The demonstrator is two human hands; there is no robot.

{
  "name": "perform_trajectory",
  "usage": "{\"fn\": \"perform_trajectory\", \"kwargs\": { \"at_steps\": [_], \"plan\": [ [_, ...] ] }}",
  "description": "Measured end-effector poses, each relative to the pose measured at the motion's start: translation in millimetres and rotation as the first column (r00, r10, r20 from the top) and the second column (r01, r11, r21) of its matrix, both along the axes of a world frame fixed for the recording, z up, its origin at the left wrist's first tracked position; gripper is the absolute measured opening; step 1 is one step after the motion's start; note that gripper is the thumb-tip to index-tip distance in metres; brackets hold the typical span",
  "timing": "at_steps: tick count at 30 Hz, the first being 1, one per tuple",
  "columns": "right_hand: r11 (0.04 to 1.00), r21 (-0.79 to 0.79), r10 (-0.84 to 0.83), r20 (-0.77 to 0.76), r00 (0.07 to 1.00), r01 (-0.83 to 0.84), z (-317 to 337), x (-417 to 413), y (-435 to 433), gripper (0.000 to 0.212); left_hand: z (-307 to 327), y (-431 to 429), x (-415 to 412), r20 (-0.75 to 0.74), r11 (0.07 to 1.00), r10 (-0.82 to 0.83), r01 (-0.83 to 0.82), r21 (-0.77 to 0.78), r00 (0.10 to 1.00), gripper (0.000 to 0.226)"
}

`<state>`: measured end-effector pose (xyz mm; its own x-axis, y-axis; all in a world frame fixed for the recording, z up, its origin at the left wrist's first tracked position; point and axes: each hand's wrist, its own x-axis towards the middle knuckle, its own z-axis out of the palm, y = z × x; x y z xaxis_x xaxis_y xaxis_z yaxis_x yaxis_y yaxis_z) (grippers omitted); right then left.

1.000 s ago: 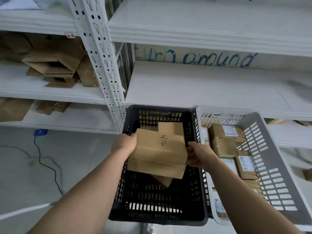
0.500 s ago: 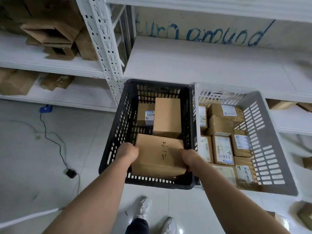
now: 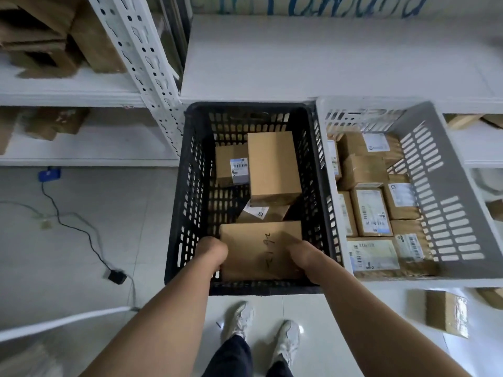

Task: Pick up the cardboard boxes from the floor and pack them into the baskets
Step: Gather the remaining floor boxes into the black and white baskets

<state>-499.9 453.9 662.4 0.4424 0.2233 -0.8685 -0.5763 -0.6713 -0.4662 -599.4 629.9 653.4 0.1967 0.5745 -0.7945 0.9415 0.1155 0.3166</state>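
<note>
A flat brown cardboard box (image 3: pixel 260 250) with handwriting on top lies low in the near end of the black basket (image 3: pixel 177 213). My left hand (image 3: pixel 211 253) grips its left side and my right hand (image 3: pixel 304 258) grips its right side. Beyond it in the same basket lie a tall plain box (image 3: pixel 273 167), a labelled box (image 3: pixel 231 165) and a tilted small one (image 3: pixel 261 213). To the right, the grey basket (image 3: pixel 446 202) holds several labelled boxes. One more box (image 3: pixel 446 312) rests on the floor at the lower right.
White metal shelving (image 3: pixel 326 58) stands behind the baskets, with folded cardboard (image 3: pixel 54 36) on the left shelves. A black cable and adapter (image 3: pixel 117 276) trail over the tiled floor at left. My shoes (image 3: pixel 261 330) stand just before the black basket.
Both hands have lowered the handwritten box from above the black basket down into its near end. The view has tilted downward, so my shoes and the floor box now show.
</note>
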Motion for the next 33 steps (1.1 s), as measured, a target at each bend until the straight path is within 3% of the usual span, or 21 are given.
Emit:
{"fn": "perform_trajectory", "kwargs": {
  "at_steps": [5, 10, 13, 19, 21, 25, 29, 33],
  "plan": [
    [0.995, -0.081, -0.061, 0.014, 0.998, 0.062, 5, 2, 0, 0.031, 12, 0, 3, -0.043, 0.991, -0.118, 0.115, -0.069, 0.992, 0.034],
    [0.994, -0.027, -0.107, 0.081, 0.991, 0.110, 19, 12, -6, 0.038, 42, 4, 19, -0.008, 0.977, -0.209, 0.209, -0.039, 0.978, 0.031],
    [0.973, 0.059, -0.226, 0.080, 0.971, 0.221, 56, 19, -4, 0.020, 66, 4, 34, 0.079, 0.981, -0.194, 0.195, -0.017, 0.978, 0.027],
    [0.853, 0.327, -0.447, 0.058, 0.893, 0.406, 117, 44, -26, 0.012, 116, -7, 85, 0.377, 0.991, -0.128, 0.137, 0.002, 0.917, 0.024],
    [0.817, 0.357, -0.518, 0.111, 0.848, 0.452, 131, 53, -42, 0.015, 134, -20, 105, 0.472, 0.991, -0.122, 0.133, 0.011, 0.873, 0.016],
    [0.734, 0.408, -0.650, 0.186, 0.737, 0.544, 156, 66, -89, 0.021, 170, -68, 144, 0.630, 0.984, -0.105, 0.171, -0.046, 0.770, 0.022],
    [0.635, 0.454, -0.763, 0.246, 0.597, 0.625, 175, 73, -154, 0.025, 193, -137, 178, 0.702, 0.945, -0.142, 0.307, -0.115, 0.698, 0.018],
    [0.517, 0.489, -0.856, 0.272, 0.440, 0.703, 192, 71, -236, 0.014, 209, -226, 199, 0.742, 0.883, -0.217, 0.451, -0.127, 0.634, 0.018]
  ]
}}
